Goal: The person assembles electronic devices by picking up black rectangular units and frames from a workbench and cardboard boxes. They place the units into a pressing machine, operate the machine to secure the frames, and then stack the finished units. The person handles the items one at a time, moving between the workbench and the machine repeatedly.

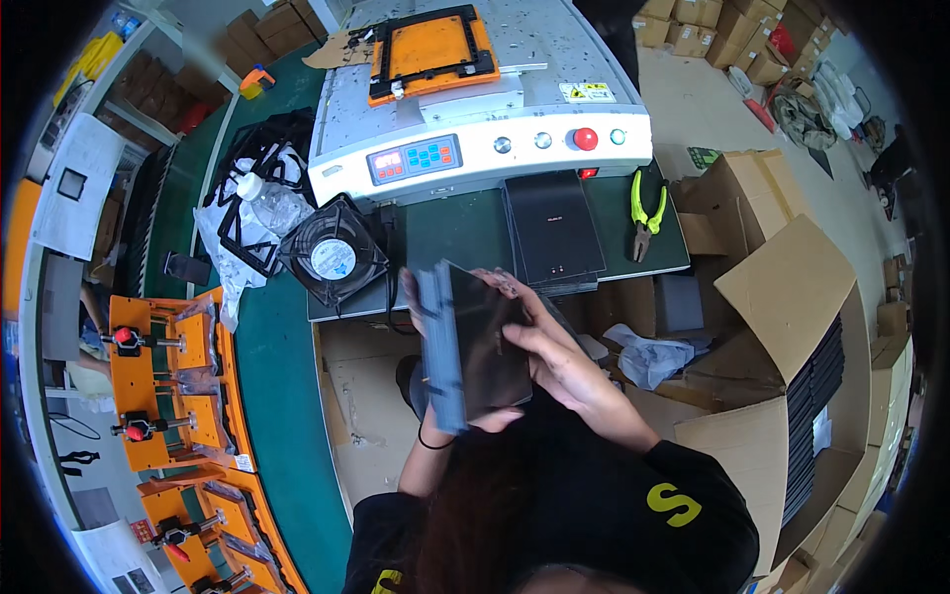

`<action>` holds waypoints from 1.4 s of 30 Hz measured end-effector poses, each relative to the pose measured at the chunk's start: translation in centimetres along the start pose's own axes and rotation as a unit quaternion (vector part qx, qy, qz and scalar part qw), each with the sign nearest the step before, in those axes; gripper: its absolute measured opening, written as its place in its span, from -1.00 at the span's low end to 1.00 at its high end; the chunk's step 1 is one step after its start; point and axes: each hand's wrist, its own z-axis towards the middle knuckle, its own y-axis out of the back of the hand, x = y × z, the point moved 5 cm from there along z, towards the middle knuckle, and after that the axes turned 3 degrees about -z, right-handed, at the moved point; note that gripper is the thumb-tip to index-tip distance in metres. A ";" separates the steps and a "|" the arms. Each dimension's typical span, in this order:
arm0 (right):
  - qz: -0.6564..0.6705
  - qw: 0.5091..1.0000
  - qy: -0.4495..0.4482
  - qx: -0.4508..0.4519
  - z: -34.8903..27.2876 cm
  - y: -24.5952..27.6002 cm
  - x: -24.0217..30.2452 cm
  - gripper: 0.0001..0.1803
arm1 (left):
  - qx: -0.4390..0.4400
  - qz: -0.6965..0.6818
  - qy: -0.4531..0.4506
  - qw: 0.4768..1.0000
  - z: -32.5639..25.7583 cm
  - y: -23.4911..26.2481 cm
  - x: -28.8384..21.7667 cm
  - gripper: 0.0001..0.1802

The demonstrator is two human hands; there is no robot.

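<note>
Both hands hold a stack of thin dark panels [483,346] in front of my chest, its layered blue-grey edges turned to the left. My left hand [498,421] supports it from the left and below, with fingers partly hidden behind the stack. Across the right side curls my right hand [546,345], its thumb on the glossy dark face and fingertips over the far edge. Just beyond lies another pile of black panels [554,230] on the green tabletop [460,233].
A white machine [475,153] with a control panel carries an orange fixture [435,54]. Pliers [645,218] lie right of the panel pile, a black fan [334,255] left. Orange clamp fixtures [178,396] line the left bench. An open carton [792,287] holds many dark panels at right.
</note>
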 end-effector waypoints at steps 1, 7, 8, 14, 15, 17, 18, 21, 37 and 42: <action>-0.017 1.000 0.017 -0.003 -0.5 0.6 0.3 -0.28 | -0.009 -0.060 0.032 0.998 0.3 -0.2 0.4 0.39; -0.187 0.982 -0.010 0.015 -1.8 4.0 4.1 -0.51 | -0.086 -0.227 0.252 0.937 2.2 -2.4 1.0 0.16; -0.189 0.982 -0.001 0.026 -1.9 3.9 4.6 -0.51 | -0.087 -0.200 0.290 0.932 2.1 -2.4 1.5 0.08; -0.205 0.953 0.157 -0.160 -1.5 7.3 5.6 -0.56 | -0.174 0.191 0.198 0.946 3.4 -1.8 2.7 -0.28; -0.290 0.922 0.159 -0.199 -1.1 8.3 6.2 -0.59 | -0.197 0.169 0.172 0.950 3.5 -1.0 3.3 -0.26; -0.365 0.886 0.132 -0.254 -0.4 9.6 6.4 -0.62 | -0.172 0.320 0.164 0.917 3.2 -1.1 3.8 -0.35; -0.362 0.887 0.103 -0.268 0.1 9.8 6.3 -0.62 | -0.120 0.472 0.146 0.861 2.6 -0.4 4.7 -0.37; -0.344 0.887 0.092 -0.295 1.5 10.8 6.0 -0.59 | -0.168 0.472 0.133 0.855 2.8 0.8 6.3 -0.41; -0.707 0.589 0.131 -0.368 1.8 9.7 7.8 -0.54 | -0.187 0.342 0.213 0.896 2.8 2.5 8.6 -0.32; -0.733 0.497 0.240 -0.398 0.9 9.8 7.9 -0.58 | -0.189 0.343 0.196 0.899 2.7 2.2 9.2 -0.34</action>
